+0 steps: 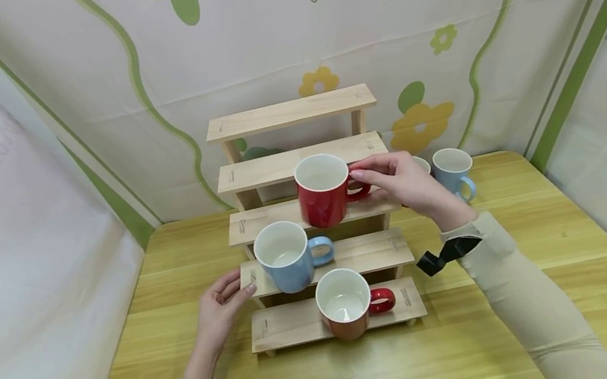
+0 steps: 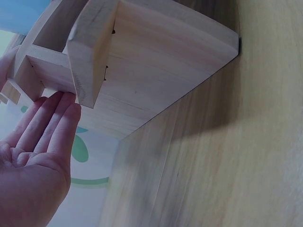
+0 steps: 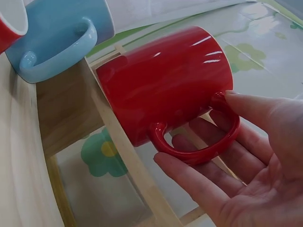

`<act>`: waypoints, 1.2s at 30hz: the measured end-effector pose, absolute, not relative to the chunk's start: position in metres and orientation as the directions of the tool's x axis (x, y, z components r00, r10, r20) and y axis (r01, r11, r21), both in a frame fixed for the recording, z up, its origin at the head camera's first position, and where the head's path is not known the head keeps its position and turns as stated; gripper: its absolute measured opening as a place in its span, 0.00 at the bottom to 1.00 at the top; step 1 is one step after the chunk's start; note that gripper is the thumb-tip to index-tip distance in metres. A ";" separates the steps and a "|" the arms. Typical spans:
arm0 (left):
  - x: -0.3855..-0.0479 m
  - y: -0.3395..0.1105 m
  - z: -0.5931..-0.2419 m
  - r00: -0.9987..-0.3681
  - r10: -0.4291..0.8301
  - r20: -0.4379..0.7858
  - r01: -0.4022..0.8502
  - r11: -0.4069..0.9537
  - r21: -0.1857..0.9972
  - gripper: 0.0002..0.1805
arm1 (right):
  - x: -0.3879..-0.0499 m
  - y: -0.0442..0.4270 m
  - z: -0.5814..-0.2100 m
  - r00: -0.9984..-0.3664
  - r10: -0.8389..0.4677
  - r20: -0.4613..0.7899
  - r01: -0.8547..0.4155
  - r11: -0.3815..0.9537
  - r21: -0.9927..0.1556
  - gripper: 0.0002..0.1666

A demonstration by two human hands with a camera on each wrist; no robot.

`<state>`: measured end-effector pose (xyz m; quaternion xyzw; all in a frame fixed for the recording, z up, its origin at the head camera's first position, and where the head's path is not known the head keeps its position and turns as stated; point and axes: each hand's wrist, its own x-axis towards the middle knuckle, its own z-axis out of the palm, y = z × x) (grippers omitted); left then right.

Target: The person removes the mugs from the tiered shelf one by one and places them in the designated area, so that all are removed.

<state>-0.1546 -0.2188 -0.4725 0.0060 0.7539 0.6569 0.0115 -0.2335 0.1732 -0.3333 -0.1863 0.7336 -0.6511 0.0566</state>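
A red mug (image 1: 322, 203), white inside, is upright at the third step of a wooden stepped rack (image 1: 297, 111). My right hand (image 1: 406, 183) holds its handle, thumb at one end and fingers around the loop in the right wrist view; whether its base touches the board I cannot tell. At the rack's left side my left hand (image 1: 220, 305) grips the end of the second step, thumb above and fingers (image 2: 61, 127) beneath. A light blue mug (image 1: 290, 278) stands on that step. On the lowest step is another mug (image 1: 348, 321) with a red handle.
Behind my right hand, on the wooden table (image 1: 525, 234), stand a light blue mug (image 1: 449, 169) and another mug (image 1: 421, 164), mostly hidden. White cloth (image 1: 251, 45) with flower prints hangs behind the rack, and more cloth rises at both sides.
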 end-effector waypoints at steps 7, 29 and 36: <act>-0.155 -0.219 -0.472 -1.000 0.026 -0.013 -0.009 0.135 0.991 0.27 | -0.229 0.172 -0.337 -0.934 -0.296 0.198 -0.242 0.119 -0.963 0.20; -0.155 -0.219 -0.473 -1.000 0.031 -0.005 -0.001 0.137 0.991 0.28 | -0.217 0.177 -0.352 -0.935 -0.165 0.313 -0.342 0.192 -0.920 0.16; -0.155 -0.218 -0.472 -0.999 0.033 -0.005 -0.001 0.132 0.991 0.27 | -0.208 0.190 -0.350 -0.940 -0.107 0.324 -0.341 0.231 -0.911 0.16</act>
